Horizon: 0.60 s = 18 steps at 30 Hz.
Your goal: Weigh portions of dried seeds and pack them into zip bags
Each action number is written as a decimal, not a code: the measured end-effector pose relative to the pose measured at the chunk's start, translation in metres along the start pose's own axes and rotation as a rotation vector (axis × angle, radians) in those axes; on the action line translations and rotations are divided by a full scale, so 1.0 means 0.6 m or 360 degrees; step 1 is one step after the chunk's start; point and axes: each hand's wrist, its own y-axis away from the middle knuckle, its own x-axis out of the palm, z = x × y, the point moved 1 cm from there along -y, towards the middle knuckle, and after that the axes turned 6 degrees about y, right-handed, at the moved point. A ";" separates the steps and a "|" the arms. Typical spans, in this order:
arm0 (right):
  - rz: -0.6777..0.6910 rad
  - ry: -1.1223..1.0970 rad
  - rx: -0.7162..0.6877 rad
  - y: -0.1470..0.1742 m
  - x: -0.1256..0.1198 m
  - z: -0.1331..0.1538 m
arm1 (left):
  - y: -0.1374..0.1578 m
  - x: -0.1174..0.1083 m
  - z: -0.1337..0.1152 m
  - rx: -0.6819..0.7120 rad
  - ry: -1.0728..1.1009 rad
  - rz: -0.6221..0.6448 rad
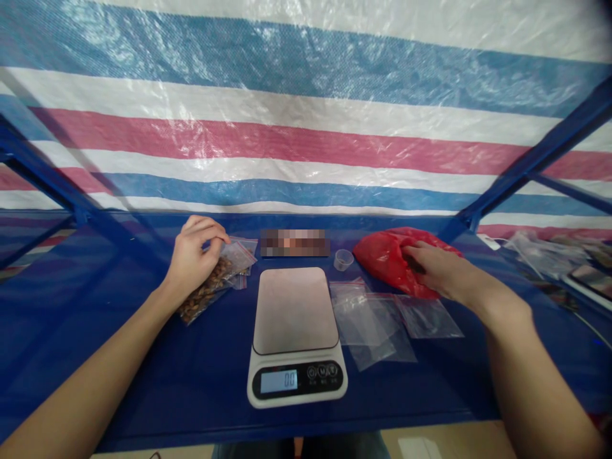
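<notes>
My left hand (198, 248) is at the left, thumb and forefinger pinched together at the top edge of a clear zip-lock bag (216, 275). That bag holds small brown pieces and lies with other filled bags. At the right, my right hand (430, 268) reaches into a crumpled red plastic bag (382, 255). Its fingertips are hidden inside, so what they hold does not show. Between the hands stands a white kitchen scale (296, 312), its display reading 0.0 and its plate bare. A small clear plastic cup (343, 259) sits beside the red bag.
Several flat, unfilled zip-lock bags (373, 328) lie right of the scale. A pixelated rectangular object (295, 243) lies behind it on the blue tabletop (191, 382). Blue metal posts (516, 172) rise at both sides before a striped tarp (296, 140). Clear plastic (540, 252) lies far right.
</notes>
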 end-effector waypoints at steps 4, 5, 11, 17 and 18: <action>0.0021 0.0031 -0.0060 -0.026 0.007 0.015 | -0.001 -0.001 -0.004 -0.0101 -0.0025 0.0024; 0.0001 -0.0004 -0.0090 -0.033 0.010 0.021 | -0.002 -0.001 -0.004 -0.0114 -0.0022 0.0031; -0.0159 -0.0301 -0.0343 -0.058 0.012 0.055 | -0.001 0.001 -0.008 -0.0055 0.0030 0.0040; -0.0229 -0.0480 -0.0318 -0.061 -0.025 0.061 | -0.002 0.002 -0.009 -0.0024 0.0026 0.0038; -0.0288 -0.0498 -0.0293 -0.060 -0.033 0.064 | -0.002 0.001 -0.009 -0.0016 0.0026 0.0035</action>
